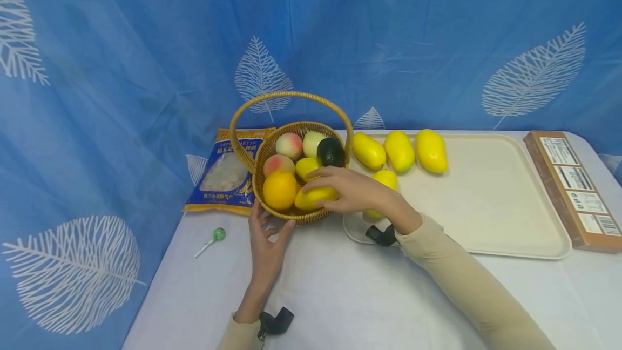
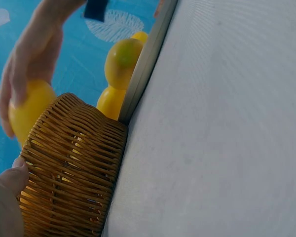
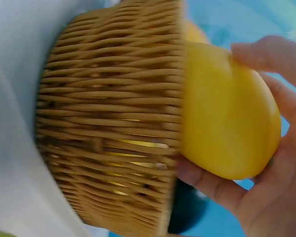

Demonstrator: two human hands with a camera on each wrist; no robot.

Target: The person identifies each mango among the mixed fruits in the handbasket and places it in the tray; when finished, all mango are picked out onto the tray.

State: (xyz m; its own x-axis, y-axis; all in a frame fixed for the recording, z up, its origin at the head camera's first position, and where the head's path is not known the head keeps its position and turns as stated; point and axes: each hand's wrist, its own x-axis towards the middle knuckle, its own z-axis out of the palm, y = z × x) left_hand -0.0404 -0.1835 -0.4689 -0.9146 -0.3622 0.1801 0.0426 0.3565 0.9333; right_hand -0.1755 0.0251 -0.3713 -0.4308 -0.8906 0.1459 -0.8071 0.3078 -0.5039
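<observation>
Right hand [image 1: 357, 189] holds a yellow mango [image 3: 231, 116] (left hand [image 1: 267, 244] touching the basket [image 2: 74, 168]).

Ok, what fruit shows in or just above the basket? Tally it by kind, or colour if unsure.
Mangoes: 2 (one in the right hand)
Peaches: 2
Orange: 1
Dark green fruit: 1
Pale green fruit: 1
Total: 7

far-facing trio, one wide and two close

from the head i look far and down over the table [image 1: 340, 290]. my wrist views both face the far curtain [image 1: 413, 80], turned sideways: left from low, near left; right closer, from near right. they share the basket's [image 2: 74, 168] near side and a yellow fruit [image 3: 232, 113].
</observation>
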